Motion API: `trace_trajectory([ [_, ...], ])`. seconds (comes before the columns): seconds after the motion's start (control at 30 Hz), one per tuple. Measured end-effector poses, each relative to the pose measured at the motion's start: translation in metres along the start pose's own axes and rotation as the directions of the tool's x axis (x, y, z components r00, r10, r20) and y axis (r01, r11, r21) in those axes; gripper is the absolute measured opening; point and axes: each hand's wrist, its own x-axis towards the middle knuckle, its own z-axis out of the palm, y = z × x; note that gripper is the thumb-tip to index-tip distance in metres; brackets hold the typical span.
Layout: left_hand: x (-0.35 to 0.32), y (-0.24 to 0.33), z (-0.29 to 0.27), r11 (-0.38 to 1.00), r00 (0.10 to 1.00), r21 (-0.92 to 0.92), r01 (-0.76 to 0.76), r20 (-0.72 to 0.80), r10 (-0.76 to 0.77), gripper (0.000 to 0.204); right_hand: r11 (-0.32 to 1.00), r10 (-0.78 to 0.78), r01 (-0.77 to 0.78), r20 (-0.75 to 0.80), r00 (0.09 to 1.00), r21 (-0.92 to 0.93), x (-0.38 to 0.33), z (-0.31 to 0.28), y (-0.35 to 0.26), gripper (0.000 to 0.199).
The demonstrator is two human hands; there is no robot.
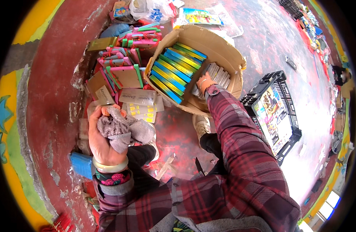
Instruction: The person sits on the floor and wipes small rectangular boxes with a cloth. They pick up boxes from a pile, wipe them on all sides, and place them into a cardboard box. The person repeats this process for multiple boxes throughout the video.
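Observation:
My left hand (106, 141) is closed around a crumpled grey cloth (121, 129), held over the left side near my leg. My right hand (205, 82) reaches into an open cardboard box (220, 48), its fingers bent on a clear plastic case (216, 73) in a row of similar ones; its fingertips are partly hidden. Beside that row, at the box's left, several flat blue, green and yellow packs (174, 69) stand on edge, tightly lined up.
Pink, green and blue framed boards (125, 75) are piled left of the box, with clear plastic packages (137, 96) in front. A black plastic crate (288, 112) lies to the right. A white plastic bag (152, 9) and a colourful printed packet (201, 16) lie beyond the box.

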Motion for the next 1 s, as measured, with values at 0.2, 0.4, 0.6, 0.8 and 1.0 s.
trace_trajectory([
  [0.2, 0.0, 0.001, -0.003, 1.0, 0.996, -0.017, 0.021, 0.087, -0.02, 0.02, 0.997, -0.062, 0.068, 0.195, 0.979, -0.025, -0.02, -0.028, -0.002, 0.047],
  [0.4, -0.001, 0.001, -0.003, 0.995, 0.996, -0.081, 0.054, 0.07, -0.048, 0.018, 0.99, -0.034, 0.065, -0.233, 0.972, 0.126, -0.017, 0.004, 0.006, 0.046],
  [0.6, -0.001, -0.001, -0.007, 0.992, 0.992, -0.107, 0.071, 0.108, -0.059, 0.019, 0.933, 0.077, -0.058, -0.04, 0.996, 0.354, -0.054, -0.053, 0.062, 0.03],
  [0.8, -0.005, -0.014, -0.001, 1.0, 0.985, 0.018, -0.01, 0.174, 0.007, 0.024, 0.647, -0.138, 0.549, -0.627, 0.766, 0.529, -0.196, -0.155, 0.062, 0.04],
  [1.0, 0.01, -0.053, -0.011, 0.998, 0.943, 0.006, -0.064, 0.328, 0.058, 0.03, 0.269, -0.149, 0.892, -0.9, 0.41, 0.362, -0.291, -0.176, -0.059, 0.062],
])
